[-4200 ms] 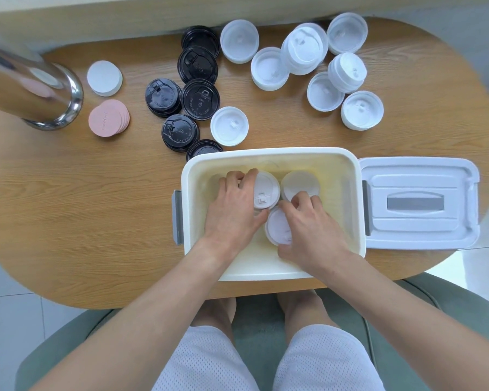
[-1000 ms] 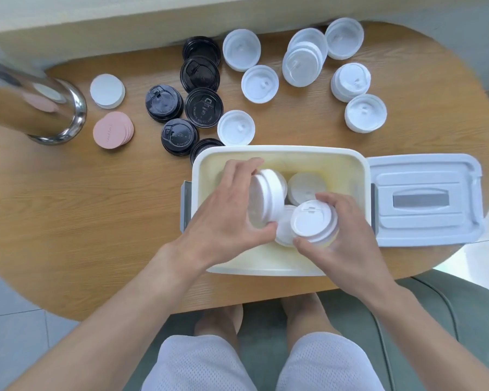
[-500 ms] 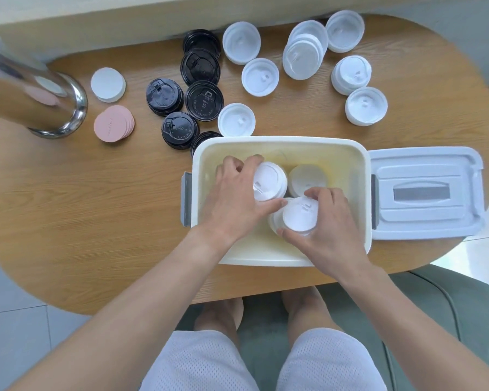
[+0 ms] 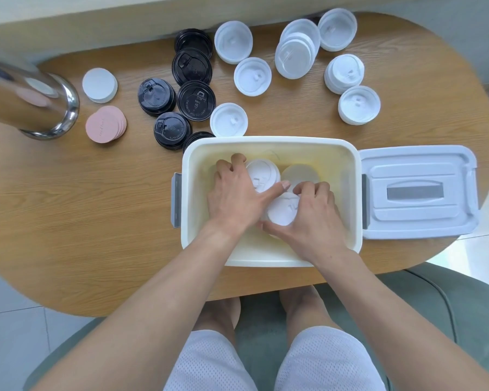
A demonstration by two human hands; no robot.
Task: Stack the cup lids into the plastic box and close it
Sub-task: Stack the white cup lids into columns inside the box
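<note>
Head view: I'm gripping one lid stack point(image 4: 281, 212) with right-hand fingers point(image 4: 311, 190), left hand point(image 4: 235, 193) clasping its far-left neighbour stack point(image 4: 261, 172) inside the box point(image 4: 347, 176).

Both hands point(image 4: 277, 206) curled, gripping.

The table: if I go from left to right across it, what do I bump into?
Steel cup → pink discs → black lids → plastic box, with both hands inside → box lid.
</note>
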